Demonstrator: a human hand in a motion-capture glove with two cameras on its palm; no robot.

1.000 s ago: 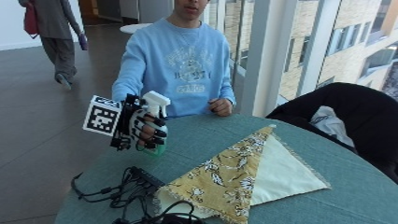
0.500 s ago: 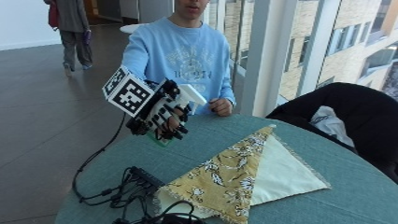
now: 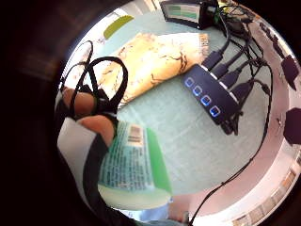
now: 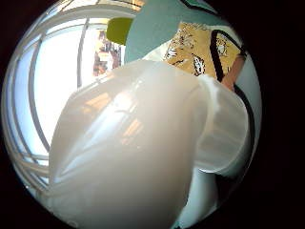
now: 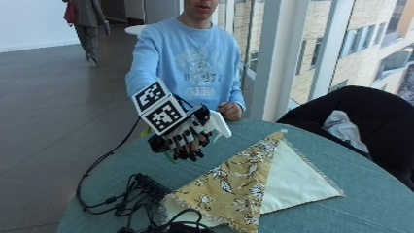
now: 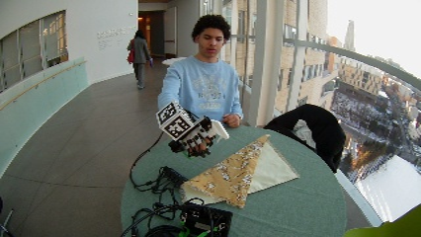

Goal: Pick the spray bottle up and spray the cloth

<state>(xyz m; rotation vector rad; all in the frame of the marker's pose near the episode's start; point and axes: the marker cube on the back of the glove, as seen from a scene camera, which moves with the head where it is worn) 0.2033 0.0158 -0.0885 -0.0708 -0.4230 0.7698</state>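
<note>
Nozzle of tilted spray bottle (image 5: pixel 216 127) faces cloth (image 5: pixel 259 177).

- One green plastic spray bottle with a white trigger head (image 5: pixel 216 127)
- One yellow patterned cloth, folded into a triangle (image 5: pixel 249 182)
- One black hub with four blue lights (image 3: pixel 210 100)
- One round teal table (image 5: pixel 369 204)

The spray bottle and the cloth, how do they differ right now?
The spray bottle is held up off the table in the gloved right hand; the cloth lies flat on the teal table, untouched. The spray bottle is a rigid white-and-green container; the cloth is soft fabric, yellow patterned, folded back over a plain cream side. Both are over the same round table.
</note>
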